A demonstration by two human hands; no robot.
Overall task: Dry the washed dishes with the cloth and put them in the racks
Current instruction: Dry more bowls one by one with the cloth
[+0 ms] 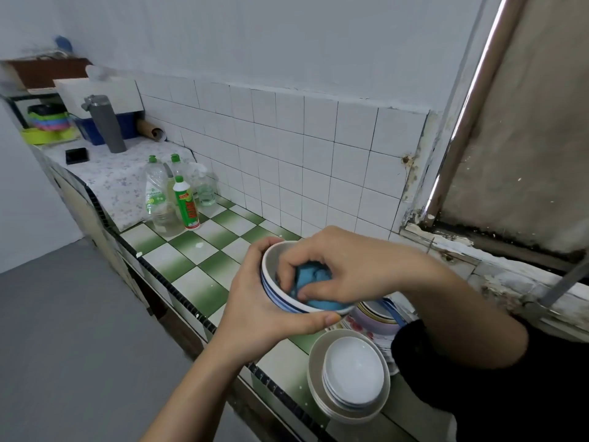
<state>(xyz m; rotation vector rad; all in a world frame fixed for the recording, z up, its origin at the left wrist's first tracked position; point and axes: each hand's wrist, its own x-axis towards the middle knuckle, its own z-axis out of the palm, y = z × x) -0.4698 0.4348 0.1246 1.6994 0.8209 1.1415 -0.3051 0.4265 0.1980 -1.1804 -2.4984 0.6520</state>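
Observation:
A white bowl with blue stripes point(274, 293) is held above the counter. My left hand point(255, 311) grips it from below and the side, thumb along its near rim. Inside the bowl my right hand point(331, 266) pinches a bunched blue cloth point(314, 279) against the inner wall. Below the bowl stands a stack of white saucers point(352, 376) on a beige plate point(314, 374). A flowered pink-and-lilac dish point(373, 319) lies behind them, partly hidden by my right arm.
The green-and-white tiled counter point(197, 260) runs to the back left. Several detergent bottles point(181, 199) stand near the wall. Farther back are a grey flask point(106, 124), a black phone point(76, 155) and coloured plastic bowls point(49, 122). A window frame point(471, 122) rises at the right.

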